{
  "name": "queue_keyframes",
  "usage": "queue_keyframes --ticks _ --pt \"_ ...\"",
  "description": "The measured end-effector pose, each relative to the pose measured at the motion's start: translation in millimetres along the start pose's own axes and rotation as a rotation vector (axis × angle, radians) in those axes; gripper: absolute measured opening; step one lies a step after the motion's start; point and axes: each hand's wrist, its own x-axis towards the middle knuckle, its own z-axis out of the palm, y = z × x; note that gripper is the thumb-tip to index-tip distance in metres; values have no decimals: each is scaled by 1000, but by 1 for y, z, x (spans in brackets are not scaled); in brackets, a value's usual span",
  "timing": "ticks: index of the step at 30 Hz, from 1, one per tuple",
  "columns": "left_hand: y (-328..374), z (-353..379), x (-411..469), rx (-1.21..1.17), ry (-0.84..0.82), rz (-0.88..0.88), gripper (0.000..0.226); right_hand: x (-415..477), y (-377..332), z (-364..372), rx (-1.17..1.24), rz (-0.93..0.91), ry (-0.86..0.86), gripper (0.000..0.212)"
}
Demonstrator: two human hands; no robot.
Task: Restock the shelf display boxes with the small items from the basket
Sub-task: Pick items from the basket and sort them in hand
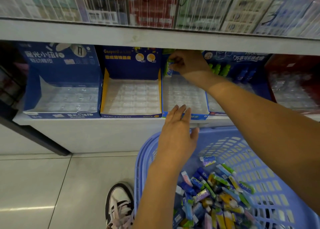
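A blue plastic basket [245, 152] stands on the floor at lower right, holding several small wrapped items [213, 190] in blue, green, yellow and pink. My right hand [187, 62] reaches to the back of the third display box [183, 95], pinching a small green item [171, 61] beside another upright green-and-white item [167, 71]. My left hand [178, 130] hovers flat, fingers apart and holding nothing, at the front edge of that same box, above the basket's rim.
Two blue display boxes [64, 97] [131, 97] with clear plastic trays stand to the left. Further right are a box with green and blue items [232, 71] and a red box [294, 90]. A shelf [155, 36] overhangs closely. My shoe [119, 204] rests on the tiled floor.
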Motion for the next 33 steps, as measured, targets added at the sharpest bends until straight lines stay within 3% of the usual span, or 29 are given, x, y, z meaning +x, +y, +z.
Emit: queue_keyframes --ticks 5,10,16,20,21,25,29,33 --pt "0 1 0 3 0 -10 61 -3 2 2 84 23 -69 29" --pt "-1 3 1 -12 20 -1 60 -5 3 4 182 54 76 19" --pt "-3 5 3 -8 39 15 57 -9 -5 1 98 92 24 19" --pt "7 10 -13 -227 398 54 25 -31 -15 -24 -24 96 -31 20" --pt "8 15 -17 -249 413 45 29 -47 -15 -32 33 120 -64 16" --pt "-3 59 -23 -148 -9 -75 41 -145 21 -59 196 275 -452 22" --pt "-21 118 -43 28 -497 -191 27 -235 94 -24 46 551 -852 32" --pt "-26 157 -65 66 -910 -202 42 -290 144 43 -138 667 -870 34"
